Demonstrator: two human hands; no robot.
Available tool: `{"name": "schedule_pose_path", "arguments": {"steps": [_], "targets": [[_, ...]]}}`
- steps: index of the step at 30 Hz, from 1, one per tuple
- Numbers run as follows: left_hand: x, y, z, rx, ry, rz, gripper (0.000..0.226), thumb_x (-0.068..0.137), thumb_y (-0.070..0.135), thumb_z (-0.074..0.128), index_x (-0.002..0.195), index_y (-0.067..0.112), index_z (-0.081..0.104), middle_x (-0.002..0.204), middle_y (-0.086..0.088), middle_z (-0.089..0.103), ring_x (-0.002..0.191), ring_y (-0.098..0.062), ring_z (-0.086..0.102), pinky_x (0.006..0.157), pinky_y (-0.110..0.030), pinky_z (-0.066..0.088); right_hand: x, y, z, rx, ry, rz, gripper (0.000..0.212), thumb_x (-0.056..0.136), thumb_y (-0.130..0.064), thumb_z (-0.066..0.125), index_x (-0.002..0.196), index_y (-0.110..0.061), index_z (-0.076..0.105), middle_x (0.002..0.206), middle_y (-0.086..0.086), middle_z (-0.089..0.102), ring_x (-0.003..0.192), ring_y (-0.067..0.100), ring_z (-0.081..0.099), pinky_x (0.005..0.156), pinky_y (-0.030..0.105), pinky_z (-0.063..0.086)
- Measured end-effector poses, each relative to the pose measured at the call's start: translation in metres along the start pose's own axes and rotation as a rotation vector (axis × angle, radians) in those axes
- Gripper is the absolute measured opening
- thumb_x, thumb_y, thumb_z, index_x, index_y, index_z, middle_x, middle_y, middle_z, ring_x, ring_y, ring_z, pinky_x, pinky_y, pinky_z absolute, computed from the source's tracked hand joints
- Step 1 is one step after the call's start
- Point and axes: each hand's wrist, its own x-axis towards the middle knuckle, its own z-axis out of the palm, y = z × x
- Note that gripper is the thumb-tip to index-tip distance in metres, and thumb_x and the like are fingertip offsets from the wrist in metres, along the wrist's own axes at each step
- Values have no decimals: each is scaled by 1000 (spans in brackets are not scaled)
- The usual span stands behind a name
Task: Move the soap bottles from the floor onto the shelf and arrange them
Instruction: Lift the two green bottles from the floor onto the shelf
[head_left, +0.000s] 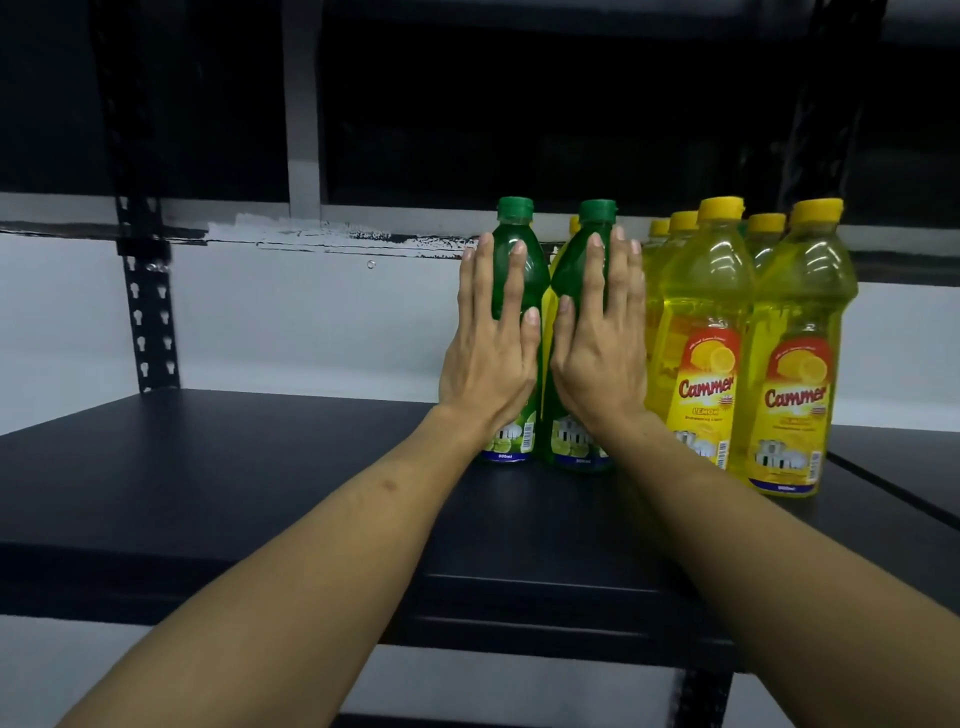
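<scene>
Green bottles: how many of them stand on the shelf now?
2. One green bottle stands under the left hand, the other green bottle beside it under the right hand. More may be hidden behind the yellow bottles.

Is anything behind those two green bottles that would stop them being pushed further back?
Yes. A yellow bottle stands right behind the green bottles, its cap showing between them. Both hands, left hand and right hand, press flat on them.

— Which bottles stand on the shelf (260, 467)?

— Two green soap bottles (524, 270) with green caps stand upright, touching side by side. Just at their right stands a group of yellow soap bottles (701, 332) with yellow caps and "Cammer" lemon labels, all upright.
</scene>
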Motion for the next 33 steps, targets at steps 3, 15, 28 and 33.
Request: {"name": "schedule_pose_path", "arguments": {"steps": [3, 15, 28, 33], "targets": [[4, -8, 13, -6, 0, 0, 60, 107, 25, 32, 161, 10, 9, 168, -16, -3, 156, -29, -4, 113, -47, 42, 1, 8, 12, -7, -14, 4, 59, 107, -23, 39, 158, 1, 21, 166, 23, 15, 155, 37, 9, 125, 51, 18], [11, -27, 45, 15, 27, 13, 61, 105, 27, 33, 161, 10, 14, 168, -17, 2, 156, -30, 0, 109, -46, 46, 2, 27, 45, 10, 21, 20, 55, 108, -20, 34, 158, 1, 25, 165, 23, 19, 154, 37, 14, 124, 51, 19], [8, -26, 25, -278, -107, -184, 87, 103, 36, 52, 161, 15, -10, 169, -10, -3, 152, -8, 7, 112, -1, 15, -12, 19, 33, 66, -96, 63, 57, 109, -18, 29, 160, 1, 11, 168, 21, 6, 156, 38, 1, 128, 47, 10], [-5, -23, 8, -282, -282, -268, 93, 102, 47, 50, 156, 29, -24, 167, -7, 18, 147, -24, 33, 114, -36, 34, -26, 19, 17, 81, -246, 71, 60, 110, -17, 29, 160, 2, 1, 168, 20, -5, 156, 36, -8, 127, 50, 10]]}}
